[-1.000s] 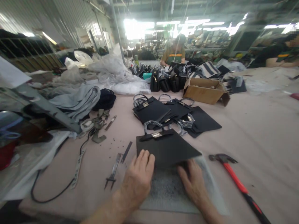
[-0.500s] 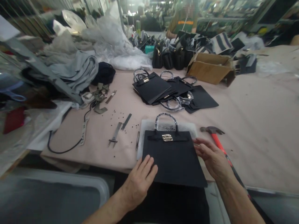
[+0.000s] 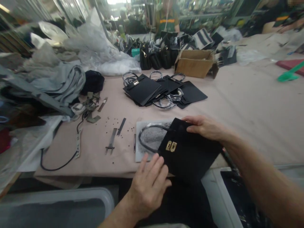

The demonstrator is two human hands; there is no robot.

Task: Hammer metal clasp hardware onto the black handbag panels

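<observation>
My right hand (image 3: 204, 126) grips the upper edge of a black handbag panel (image 3: 197, 152), thumb on the upward face and fingers behind. The panel is tilted, with its plastic-wrapped handle (image 3: 148, 126) pointing left and a gold metal fitting (image 3: 171, 146) on the face. My left hand (image 3: 149, 183) is open, fingers outstretched, at the panel's lower left edge by the handle's end; whether it touches cannot be made out. Under the handle lies a pale slab (image 3: 154, 136) with dark speckles. Left of the slab is a thin metal rod-like tool (image 3: 135, 143).
Similar black panels (image 3: 147, 90) lie piled beyond the slab. Pronged punches (image 3: 111, 142) and a flat metal strip (image 3: 121, 126) rest to the left. A cardboard box (image 3: 194, 63), black bags (image 3: 154, 57) and plastic wrap (image 3: 114, 61) stand behind. A grey bin (image 3: 104, 196) sits below the table edge.
My right hand has taken hold of the panel, lifted and turned it so the handle swings left. My left hand has come off the panel's face. The view has shifted right.
</observation>
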